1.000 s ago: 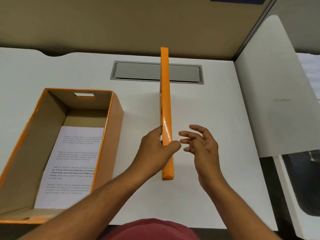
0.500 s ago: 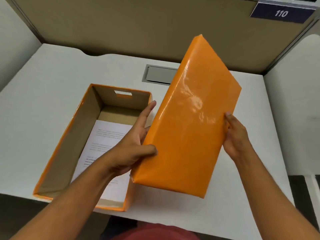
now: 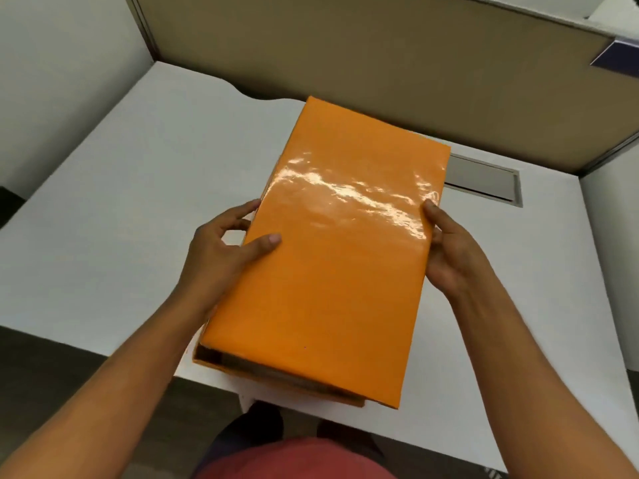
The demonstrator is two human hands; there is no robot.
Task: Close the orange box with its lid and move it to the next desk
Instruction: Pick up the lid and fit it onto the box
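I see a white desk with a wavy back edge, a grey flap set flat into its top near the back right, and an orange box sitting on it at the front edge, with its near end sticking out past that edge.

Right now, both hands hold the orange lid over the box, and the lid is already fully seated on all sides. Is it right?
Not fully. Both hands, left and right, do hold the orange lid over the box, but the head view shows the box's near rim still exposed below the lid's near edge, so it is not seated.
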